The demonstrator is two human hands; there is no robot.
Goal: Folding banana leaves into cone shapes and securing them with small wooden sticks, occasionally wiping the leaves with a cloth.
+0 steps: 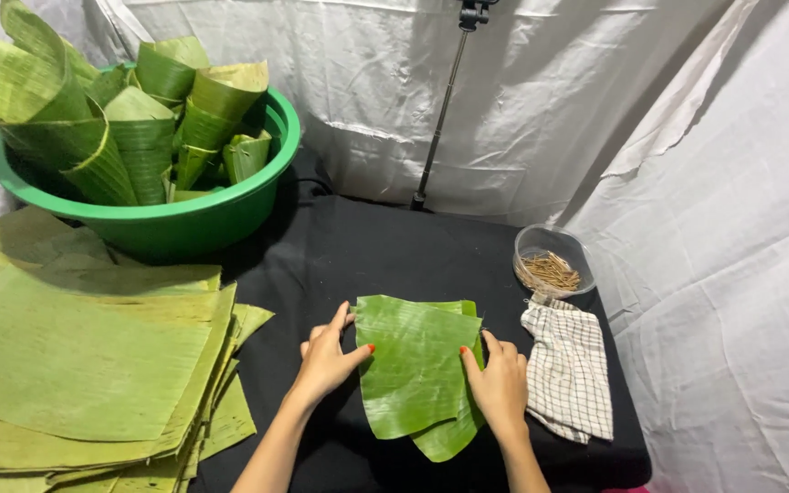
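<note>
A bright green banana leaf piece point(417, 370) lies on the black table point(385, 251), with a second leaf piece under it showing at its right and lower edges. My left hand point(326, 361) rests at the leaf's left edge, thumb touching it, fingers spread. At the right edge my right hand point(499, 383) has its thumb on the leaf and fingers curled over the edge.
A stack of flat banana leaves point(84, 365) fills the left side. A green basin point(189, 219) at the back left holds several rolled leaf cones. A clear bowl of small sticks point(552, 265) and a checked cloth point(570, 370) lie right. A tripod pole point(440, 110) stands behind.
</note>
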